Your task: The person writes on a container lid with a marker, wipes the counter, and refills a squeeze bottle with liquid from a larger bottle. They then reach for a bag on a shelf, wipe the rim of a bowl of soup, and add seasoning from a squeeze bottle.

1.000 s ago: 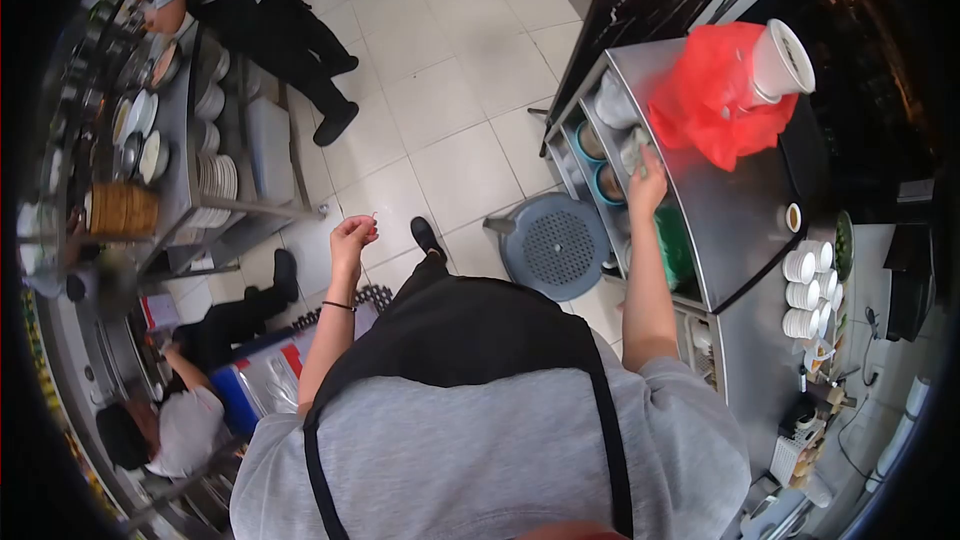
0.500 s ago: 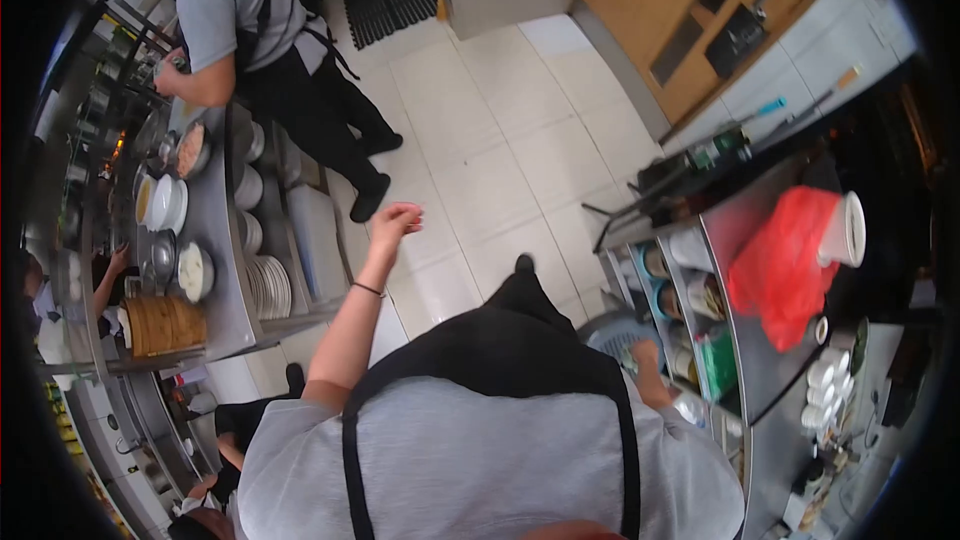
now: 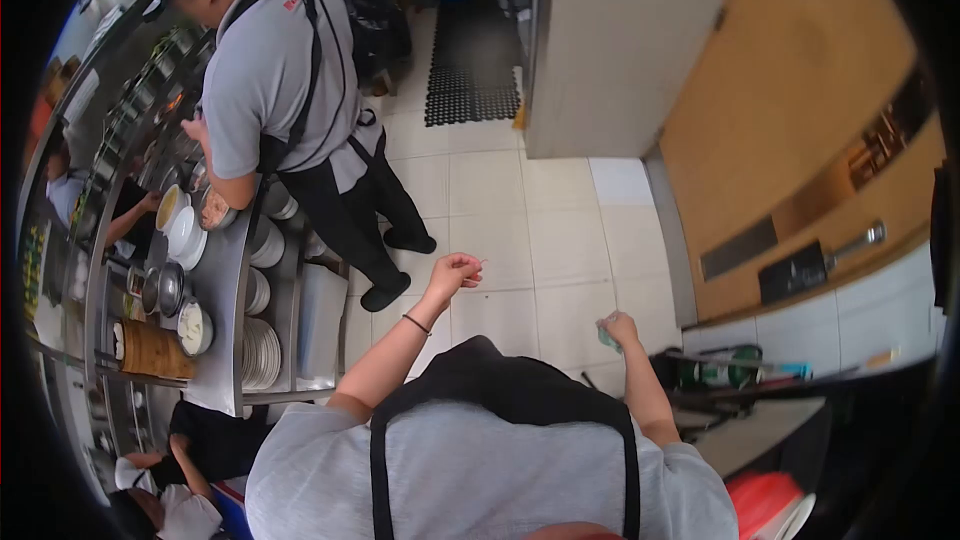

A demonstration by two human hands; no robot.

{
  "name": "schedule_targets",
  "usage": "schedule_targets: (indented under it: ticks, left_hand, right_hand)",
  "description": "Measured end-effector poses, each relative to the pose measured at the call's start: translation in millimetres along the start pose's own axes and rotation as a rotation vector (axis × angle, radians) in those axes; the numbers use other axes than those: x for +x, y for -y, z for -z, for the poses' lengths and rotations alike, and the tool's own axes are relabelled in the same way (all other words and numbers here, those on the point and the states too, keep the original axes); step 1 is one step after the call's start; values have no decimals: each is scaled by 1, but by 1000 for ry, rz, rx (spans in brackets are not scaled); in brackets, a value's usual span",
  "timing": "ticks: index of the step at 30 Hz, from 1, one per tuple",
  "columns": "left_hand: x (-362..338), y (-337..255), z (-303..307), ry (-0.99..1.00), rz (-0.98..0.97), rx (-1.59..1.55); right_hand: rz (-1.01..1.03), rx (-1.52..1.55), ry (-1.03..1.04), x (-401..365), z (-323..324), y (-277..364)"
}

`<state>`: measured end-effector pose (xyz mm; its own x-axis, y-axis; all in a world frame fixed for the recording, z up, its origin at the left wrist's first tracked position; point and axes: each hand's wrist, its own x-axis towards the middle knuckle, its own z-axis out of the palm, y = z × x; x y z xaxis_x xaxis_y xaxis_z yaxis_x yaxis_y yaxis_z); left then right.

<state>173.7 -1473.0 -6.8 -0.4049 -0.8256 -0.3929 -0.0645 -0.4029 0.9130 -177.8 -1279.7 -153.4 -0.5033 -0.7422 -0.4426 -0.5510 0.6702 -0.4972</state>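
My left hand (image 3: 455, 276) is raised ahead of my body over the tiled floor, fingers curled together. A thin pale bit shows at its fingertips, too small to name. A dark band circles that wrist. Lower on the right, my right hand (image 3: 621, 326) closes around a small crumpled pale-green cloth-like piece (image 3: 607, 337). Both hands are in the open air, touching no counter. The black apron (image 3: 500, 370) covers my front.
A co-worker (image 3: 290, 70) stands at a steel counter (image 3: 222, 345) on the left, holding bowls (image 3: 184, 232), with stacked plates (image 3: 262, 355) below. A wooden door (image 3: 790, 140) is on the right. A black mat (image 3: 470, 80) lies ahead. Another person (image 3: 180, 480) is at lower left.
I have moved forward and the view has shifted toward the door. My right hand has come up beside the shelf area into plain view. The red bag has slid to the bottom right.
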Motion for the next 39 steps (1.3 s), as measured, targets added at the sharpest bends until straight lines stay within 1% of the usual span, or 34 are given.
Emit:
schedule_targets:
  ticks: [2, 3, 5, 8, 10, 11, 13, 14, 15, 16, 17, 18, 19, 20, 21, 23, 25, 27, 30, 31, 32, 33, 34, 35, 36, 37, 38, 39]
  left_hand:
    - [31, -4, 15, -73, 3, -14]
    - [49, -6, 25, -121, 15, -13]
    - [85, -8, 48, -222, 72, -97]
    - [152, -15, 85, -287, 78, -137]
    - [210, -9, 112, -317, 97, -190]
    - [233, -26, 116, -348, 154, -198]
    - [284, -54, 127, -300, 143, -292]
    - [313, -71, 132, -311, 130, -303]
    - [341, -87, 136, -290, 106, -266]
    - [367, -104, 138, -272, 88, -227]
    - [393, -123, 139, -261, 69, -249]
    - [416, -144, 138, -252, 53, -265]
    - [438, -166, 137, -234, 34, -261]
    - [460, -189, 138, -213, 10, -257]
    - [485, -208, 144, -225, 3, -257]
    - [534, -238, 157, -169, -52, -309]
    - [580, -264, 181, -184, -78, -385]
    - [613, -271, 199, -206, -104, -471]
    - [652, -292, 234, -352, -53, -607]
    - [663, -295, 245, -374, -63, -618]
    - [676, -297, 258, -442, -56, -669]
    - [686, -301, 268, -510, -44, -723]
    - [693, -302, 278, -564, -33, -730]
    - [701, -299, 288, -583, -33, -750]
    - [708, -292, 299, -620, -10, -791]
    - [715, -284, 308, -655, 14, -833]
    - [723, -276, 316, -700, 46, -869]
    - [733, -270, 325, -719, 43, -890]
  right_hand:
    - [91, 89, -53, 74, 21, 42]
    - [116, 70, -53, 105, 34, 69]
    - [237, 163, -9, 159, 44, 128]
    - [271, 199, 10, 220, 50, 201]
    - [311, 120, 2, 250, 48, 225]
    - [342, 51, -21, 270, 48, 232]
    - [299, -114, 22, 318, 35, 216]
    - [258, -196, 22, 335, 31, 206]
    - [367, -416, 40, 377, 7, 163]
    - [322, -516, 112, 382, 10, 154]
    - [167, -447, 133, 370, 21, 154]
    - [84, -346, 142, 360, 30, 145]
    - [7, -334, 197, 369, 25, 114]
    - [-40, -375, 231, 358, 33, 109]
    - [-70, -411, 256, 368, 34, 102]
    - [-110, -464, 290, 405, 36, 99]
    - [-111, -513, 313, 460, 37, 108]
    - [-60, -562, 324, 533, 38, 128]
    - [106, -639, 319, 660, 40, 181]
    - [202, -673, 303, 707, 36, 203]
    - [305, -707, 283, 755, 31, 229]
    - [456, -721, 240, 784, 31, 274]
    - [629, -653, 223, 809, 30, 319]
    - [491, -614, 312, 761, 85, 446]
    - [539, -618, 395, 783, 75, 495]
    - [688, -700, 435, 830, 41, 517]
    - [871, -660, 409, 836, 36, 559]
    - [804, -476, 401, 840, 29, 598]
